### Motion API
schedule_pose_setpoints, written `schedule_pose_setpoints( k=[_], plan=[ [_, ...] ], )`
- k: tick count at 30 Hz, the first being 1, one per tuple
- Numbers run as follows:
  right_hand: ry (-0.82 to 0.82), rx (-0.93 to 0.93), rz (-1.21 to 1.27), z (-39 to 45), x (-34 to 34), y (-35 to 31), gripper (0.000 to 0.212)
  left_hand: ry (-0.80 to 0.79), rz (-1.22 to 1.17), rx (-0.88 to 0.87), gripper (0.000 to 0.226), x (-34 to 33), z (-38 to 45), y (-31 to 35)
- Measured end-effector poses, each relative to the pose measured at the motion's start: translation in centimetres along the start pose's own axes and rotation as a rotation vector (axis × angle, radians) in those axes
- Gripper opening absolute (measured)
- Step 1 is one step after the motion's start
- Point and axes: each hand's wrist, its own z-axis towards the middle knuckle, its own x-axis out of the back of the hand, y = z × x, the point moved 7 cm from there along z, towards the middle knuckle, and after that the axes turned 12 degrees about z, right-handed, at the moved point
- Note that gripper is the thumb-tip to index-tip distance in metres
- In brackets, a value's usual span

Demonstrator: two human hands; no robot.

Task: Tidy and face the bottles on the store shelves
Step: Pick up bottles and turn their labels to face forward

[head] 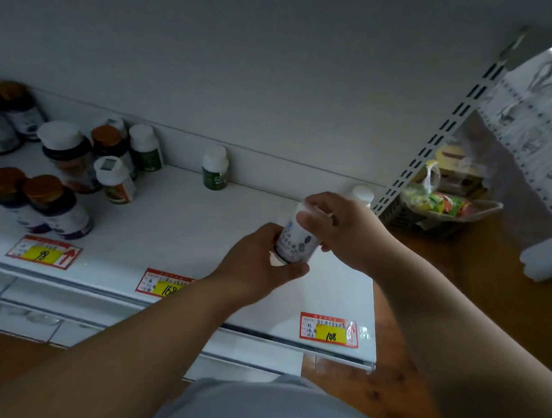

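Both hands hold one white-capped bottle with a pale grey label (295,242) above the right part of the white shelf (183,222). My left hand (258,262) grips its lower end and my right hand (338,225) grips its cap end. The bottle is tilted, cap pointing up and away. A green bottle with a white cap (215,168) stands alone at the back of the shelf. Another white-capped bottle (362,194) peeks out behind my right hand. Several bottles with brown or white caps (60,176) are clustered on the left.
Red and yellow price tags (328,330) sit along the shelf's front edge. A slotted metal upright (433,144) bounds the shelf on the right. Beyond it a grey basket with packaged goods (443,206) sits on the wooden floor.
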Motion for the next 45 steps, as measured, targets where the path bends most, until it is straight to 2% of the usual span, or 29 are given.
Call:
schedule_pose_setpoints(
  k=[4, 9, 14, 20, 22, 25, 27, 29, 32, 35, 38, 41, 45],
  plan=[
    [0.014, 0.022, -0.102, -3.1, -0.6, 0.2, 0.050, -0.084, 0.204, -0.029, 0.054, -1.3, -0.9, 0.0],
    [-0.012, 0.032, -0.208, -6.4, -2.5, 0.8, 0.061, -0.020, 0.534, -0.177, 0.050, -2.3, -1.0, 0.1],
    [0.049, 0.039, -0.212, -7.7, -3.6, 1.5, 0.057, 0.035, 0.577, -0.299, 0.041, -3.3, -1.5, -0.2],
    [0.062, 0.041, -0.242, -7.9, -3.3, 1.9, 0.057, 0.022, 0.615, -0.320, 0.043, -3.4, -1.2, 0.4],
    [0.105, -0.007, -0.173, -7.7, -2.6, 2.3, 0.056, 0.000, 0.635, -0.310, 0.050, -3.5, -1.1, 0.5],
    [0.316, -0.061, -0.071, -5.9, 0.5, 3.2, 0.048, -0.055, 0.587, -0.208, 0.080, -2.7, -0.7, 0.1],
    [0.420, -0.088, -0.094, -3.7, 2.8, 4.2, 0.046, -0.056, 0.520, -0.175, 0.088, -1.6, -0.5, 0.2],
    [0.407, -0.139, -0.199, -1.2, 4.2, 5.2, 0.050, -0.032, 0.451, -0.238, 0.087, -0.5, -0.4, 0.9],
    [0.232, -0.173, -0.416, 1.6, 3.4, 6.4, 0.051, -0.037, 0.295, -0.356, 0.096, 0.4, -0.5, 2.3],
    [0.263, -0.134, -0.475, 2.0, 3.0, 6.6, 0.039, -0.006, 0.193, -0.358, 0.102, 0.6, -0.4, 2.8],
    [0.339, -0.087, -0.424, 2.0, 3.7, 6.3, 0.040, 0.035, 0.197, -0.329, 0.095, 0.5, 0.2, 3.1],
    [0.280, -0.096, -0.432, 2.7, 4.7, 6.3, 0.051, 0.069, 0.171, -0.265, 0.068, 0.4, 1.0, 3.0],
    [0.249, -0.087, -0.403, 3.1, 4.8, 6.5, 0.038, 0.114, 0.102, -0.187, 0.040, 0.4, 1.9, 2.6]
  ],
)
